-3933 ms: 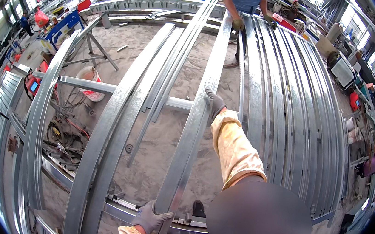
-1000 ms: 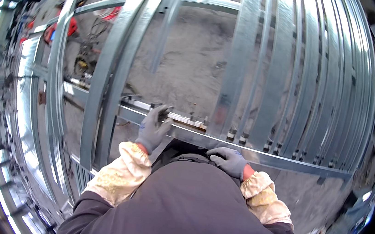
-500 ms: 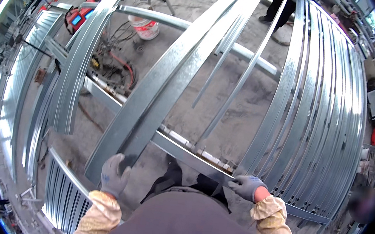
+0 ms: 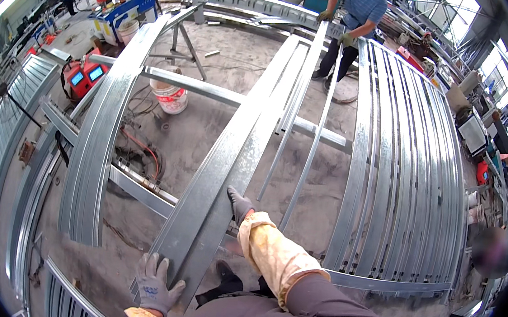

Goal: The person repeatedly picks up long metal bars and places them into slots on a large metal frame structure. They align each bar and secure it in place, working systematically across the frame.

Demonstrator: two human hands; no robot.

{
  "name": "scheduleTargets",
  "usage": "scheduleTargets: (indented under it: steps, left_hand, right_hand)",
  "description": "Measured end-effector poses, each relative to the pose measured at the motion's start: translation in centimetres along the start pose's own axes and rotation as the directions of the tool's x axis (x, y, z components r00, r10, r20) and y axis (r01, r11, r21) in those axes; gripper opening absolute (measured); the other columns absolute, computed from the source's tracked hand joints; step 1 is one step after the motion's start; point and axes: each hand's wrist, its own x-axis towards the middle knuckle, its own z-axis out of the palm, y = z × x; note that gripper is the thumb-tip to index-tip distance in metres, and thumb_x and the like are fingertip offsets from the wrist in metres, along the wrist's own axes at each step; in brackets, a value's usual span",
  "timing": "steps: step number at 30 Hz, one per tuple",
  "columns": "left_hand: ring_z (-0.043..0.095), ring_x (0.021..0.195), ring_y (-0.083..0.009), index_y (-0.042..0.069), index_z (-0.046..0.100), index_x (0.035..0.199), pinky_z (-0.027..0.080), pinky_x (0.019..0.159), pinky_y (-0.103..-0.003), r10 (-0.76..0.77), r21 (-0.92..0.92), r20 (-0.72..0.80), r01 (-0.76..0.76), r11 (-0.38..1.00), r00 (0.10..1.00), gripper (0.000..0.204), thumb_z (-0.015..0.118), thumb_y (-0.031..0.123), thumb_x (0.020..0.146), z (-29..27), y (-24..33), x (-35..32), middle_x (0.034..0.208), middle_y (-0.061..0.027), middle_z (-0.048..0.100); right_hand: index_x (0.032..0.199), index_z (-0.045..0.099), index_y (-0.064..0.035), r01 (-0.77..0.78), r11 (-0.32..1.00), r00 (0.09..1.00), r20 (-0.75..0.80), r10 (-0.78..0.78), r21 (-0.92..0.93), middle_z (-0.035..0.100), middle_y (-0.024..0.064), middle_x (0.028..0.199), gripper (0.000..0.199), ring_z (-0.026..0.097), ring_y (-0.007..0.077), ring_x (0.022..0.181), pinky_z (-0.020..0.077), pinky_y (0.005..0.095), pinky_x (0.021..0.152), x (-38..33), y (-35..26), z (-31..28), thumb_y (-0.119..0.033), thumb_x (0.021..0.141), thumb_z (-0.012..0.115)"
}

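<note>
Two long galvanized steel channels point(image 4: 227, 174) lie side by side, reaching from in front of me toward the far side. My left hand point(image 4: 158, 282), in a grey glove, rests at their near left end with its fingers spread. Farther along, my right hand point(image 4: 239, 206), also gloved, is closed at the right edge of the right-hand channel; its undermost fingers are hidden. Tan sleeve covers point(image 4: 278, 246) show on my forearms. At the far side a person in a blue shirt point(image 4: 360, 5) grips narrow metal strips point(image 4: 318, 134) with gloved hands.
A row of parallel metal slats point(image 4: 415, 177) stands to the right. More stacked channels point(image 4: 96, 140) lie left on cross rails point(image 4: 205, 88). A white bucket point(image 4: 170, 97), hoses point(image 4: 146, 146) and a red machine with lit screens point(image 4: 83, 76) are at the left.
My right hand has left the near rail at the right and moved left onto the channel. My left hand has come down on the channels' near end. The view has tilted up, showing the co-worker.
</note>
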Motion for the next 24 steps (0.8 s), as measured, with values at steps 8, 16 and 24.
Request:
scheduleTargets:
  steps: [8, 16, 24]
  left_hand:
    - [0.048, 0.135, -0.0405, 0.007, 0.054, 0.143, 0.033, 0.117, -0.059, 0.063, 0.191, 0.064, -0.074, 0.979, 0.996, 0.091, 0.084, 0.052, 0.07, -2.1, 4.1, -3.3, 0.142, -0.0202, 0.056]
    - [0.028, 0.148, -0.047, 0.016, 0.044, 0.153, 0.014, 0.121, -0.068, 0.037, 0.167, 0.117, -0.057, 0.984, 0.992, 0.099, 0.077, 0.062, 0.071, 0.4, 3.7, -7.6, 0.158, -0.0214, 0.037]
    - [0.023, 0.153, -0.0418, 0.004, 0.032, 0.159, 0.011, 0.126, -0.056, -0.023, -0.063, 0.359, 0.049, 0.997, 0.933, 0.097, 0.067, 0.056, 0.085, -0.8, 4.4, -8.1, 0.163, -0.0203, 0.033]
  right_hand:
    - [0.127, 0.068, 0.001, 0.201, 0.975, 0.969, -0.13, -0.212, -0.093, 0.072, 0.0146, 0.122, 0.057, 0.067, 0.0241, 0.111, 0.0514, 0.0376, 0.093, -5.7, -5.8, 1.3, -0.045, 0.094, 0.073]
    - [0.114, 0.071, 0.0056, 0.146, 0.978, 0.973, -0.158, -0.17, -0.152, 0.075, 0.0206, 0.107, 0.058, 0.072, 0.0303, 0.1, 0.0537, 0.0397, 0.087, -10.0, -7.3, 0.8, -0.045, 0.086, 0.077]
    - [0.108, 0.07, 0.0073, 0.105, 0.95, 0.96, -0.22, -0.174, -0.294, 0.074, 0.0239, 0.102, 0.064, 0.072, 0.0346, 0.099, 0.0537, 0.0425, 0.085, -12.7, -9.1, -0.6, -0.051, 0.083, 0.077]
